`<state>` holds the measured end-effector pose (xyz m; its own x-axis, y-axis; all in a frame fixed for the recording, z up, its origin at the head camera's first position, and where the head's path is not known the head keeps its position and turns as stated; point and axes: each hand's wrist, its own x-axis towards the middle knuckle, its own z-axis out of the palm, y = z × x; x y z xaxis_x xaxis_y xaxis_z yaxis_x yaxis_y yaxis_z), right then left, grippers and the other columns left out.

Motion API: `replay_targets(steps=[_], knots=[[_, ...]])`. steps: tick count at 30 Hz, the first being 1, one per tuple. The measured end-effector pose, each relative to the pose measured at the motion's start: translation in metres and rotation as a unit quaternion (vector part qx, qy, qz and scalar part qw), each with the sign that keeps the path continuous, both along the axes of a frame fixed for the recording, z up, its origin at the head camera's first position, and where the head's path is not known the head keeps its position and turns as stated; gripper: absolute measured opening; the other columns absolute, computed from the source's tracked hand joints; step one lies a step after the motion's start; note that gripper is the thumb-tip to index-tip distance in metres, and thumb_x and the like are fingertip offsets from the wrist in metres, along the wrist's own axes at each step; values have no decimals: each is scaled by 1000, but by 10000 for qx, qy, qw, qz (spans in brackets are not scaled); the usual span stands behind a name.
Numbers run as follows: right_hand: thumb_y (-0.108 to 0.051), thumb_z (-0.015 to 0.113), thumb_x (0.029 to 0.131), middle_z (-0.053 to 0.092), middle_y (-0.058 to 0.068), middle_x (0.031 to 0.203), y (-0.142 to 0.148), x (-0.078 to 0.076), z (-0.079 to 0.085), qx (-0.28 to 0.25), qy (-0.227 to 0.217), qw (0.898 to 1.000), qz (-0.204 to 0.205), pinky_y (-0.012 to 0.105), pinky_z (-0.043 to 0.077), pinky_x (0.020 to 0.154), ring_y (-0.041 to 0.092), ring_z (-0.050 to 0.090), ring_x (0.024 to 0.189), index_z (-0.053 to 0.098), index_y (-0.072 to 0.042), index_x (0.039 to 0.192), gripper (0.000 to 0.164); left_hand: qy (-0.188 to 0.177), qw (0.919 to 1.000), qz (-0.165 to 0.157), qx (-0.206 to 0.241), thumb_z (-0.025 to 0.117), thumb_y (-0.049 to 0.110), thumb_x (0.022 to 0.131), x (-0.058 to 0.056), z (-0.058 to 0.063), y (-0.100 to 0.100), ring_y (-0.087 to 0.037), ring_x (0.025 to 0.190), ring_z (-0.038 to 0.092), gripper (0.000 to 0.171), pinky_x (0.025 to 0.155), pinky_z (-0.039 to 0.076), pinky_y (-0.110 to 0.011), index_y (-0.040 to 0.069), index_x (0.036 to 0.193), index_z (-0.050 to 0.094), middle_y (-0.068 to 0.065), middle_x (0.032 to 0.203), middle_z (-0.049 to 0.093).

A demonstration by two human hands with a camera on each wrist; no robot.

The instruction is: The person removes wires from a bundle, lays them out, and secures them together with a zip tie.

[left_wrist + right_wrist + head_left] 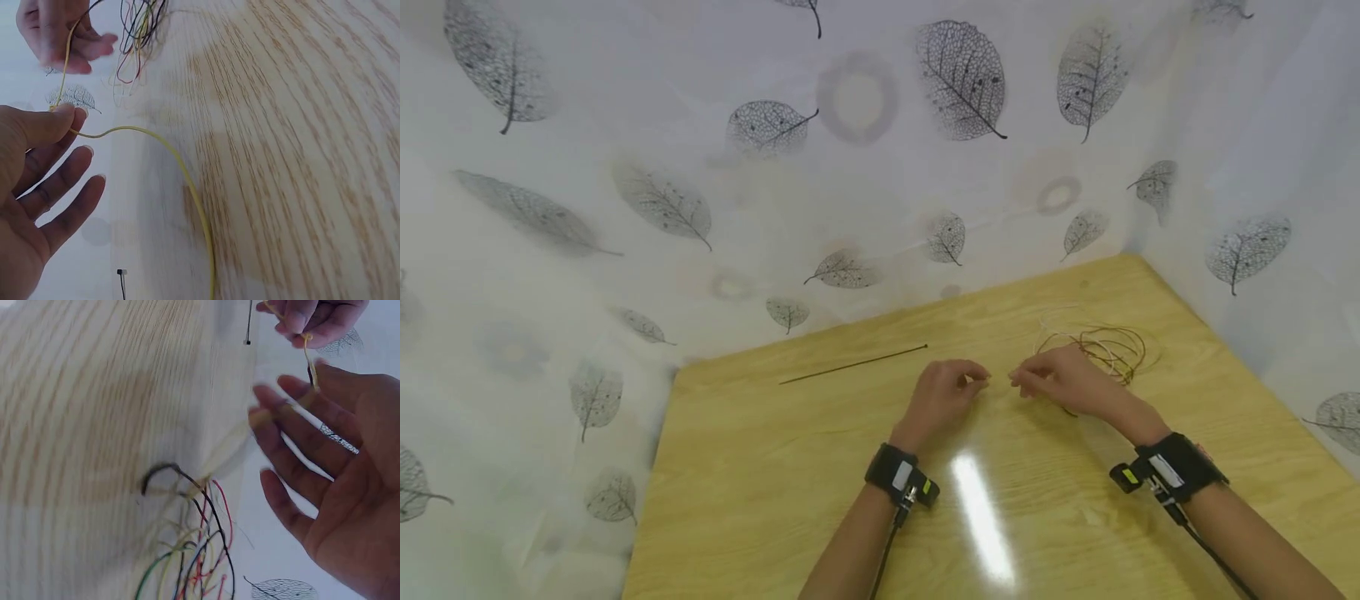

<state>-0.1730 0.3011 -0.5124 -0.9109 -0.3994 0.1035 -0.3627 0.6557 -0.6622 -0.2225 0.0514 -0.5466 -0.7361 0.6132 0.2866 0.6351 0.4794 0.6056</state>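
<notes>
My left hand (942, 393) pinches a thin yellow wire (187, 172) between thumb and index finger, its other fingers spread apart. From that pinch the wire curves down across the tabletop in the left wrist view. A small knot or loop (307, 336) shows by the left fingertips. My right hand (1071, 379) faces it a short way off, pinching the yellow wire and a dark strand at thumb and index finger. Blurred strands run from the right fingers toward a loose bundle of coloured wires (206, 550), red, black, green and yellow.
A black cable tie (853, 365) lies on the wooden table (760, 467) to the left, behind the hands. Leaf-printed white sheeting (880, 167) stands along the table's back and side edges. Each wrist wears a black strapped camera (1176, 467) with a cable.
</notes>
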Motion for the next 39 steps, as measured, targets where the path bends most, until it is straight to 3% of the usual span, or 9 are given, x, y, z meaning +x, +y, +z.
replay_targets(steps=[5,9,11,16,20,25,29,33,39], knots=[[-22,69,101,75,1,84,7,0,-1,-171,-299,9992,219,26,52,61,15,68,67,80,-8,99,18,58,9996,273,-72,71,29,99,-1,1,-7,9,68,55,11,61,46,-12,22,103,79,16,97,75],[-19,70,100,74,-2,83,19,2,0,425,20,9991,91,27,48,60,4,56,62,81,-9,99,15,102,9986,518,-16,67,32,102,-3,-1,-17,5,64,52,13,60,44,-15,23,104,76,15,96,72],[-19,72,98,75,-4,86,26,4,2,746,247,9969,-80,29,50,62,3,58,66,82,-10,100,14,17,9984,561,99,64,31,103,-5,-1,-23,2,64,53,14,60,45,-18,21,105,74,12,94,72],[-17,76,94,76,-7,91,38,10,11,1193,845,9880,-505,34,54,67,10,67,77,82,-14,104,12,-229,9981,519,260,56,30,108,-9,0,-36,-1,65,55,19,59,46,-21,17,108,70,3,89,72],[-11,79,90,73,-8,86,43,11,16,1192,1235,9831,-643,32,52,62,10,64,71,82,-13,102,12,-267,9988,342,233,53,28,109,-12,3,-44,-3,60,51,20,55,45,-20,15,111,68,-3,85,71],[-11,83,85,65,-13,78,45,11,15,1192,1775,9712,-1053,28,47,56,7,60,67,83,-15,97,12,-666,9976,9,213,56,26,108,-11,10,-58,-5,56,54,18,52,46,-22,15,112,70,-6,84,72],[-10,87,81,66,-13,79,45,10,10,1063,2192,9621,-1222,26,42,52,4,54,61,83,-16,96,17,-902,9959,27,70,61,29,105,-9,13,-75,-5,58,58,14,53,49,-24,20,108,71,-3,83,72],[-9,87,80,68,-10,81,45,12,8,954,2266,9599,-1350,25,37,49,6,53,60,83,-15,102,23,-934,9955,137,-35,66,31,102,-7,10,-100,-4,62,61,10,58,52,-25,24,106,72,1,84,73],[-13,89,79,75,-1,87,45,13,9,1074,1982,9603,-1641,41,51,58,22,67,76,83,-17,96,18,-856,9944,589,-198,67,31,101,-3,9,-150,-4,65,62,12,60,52,-27,23,105,75,2,83,74]])
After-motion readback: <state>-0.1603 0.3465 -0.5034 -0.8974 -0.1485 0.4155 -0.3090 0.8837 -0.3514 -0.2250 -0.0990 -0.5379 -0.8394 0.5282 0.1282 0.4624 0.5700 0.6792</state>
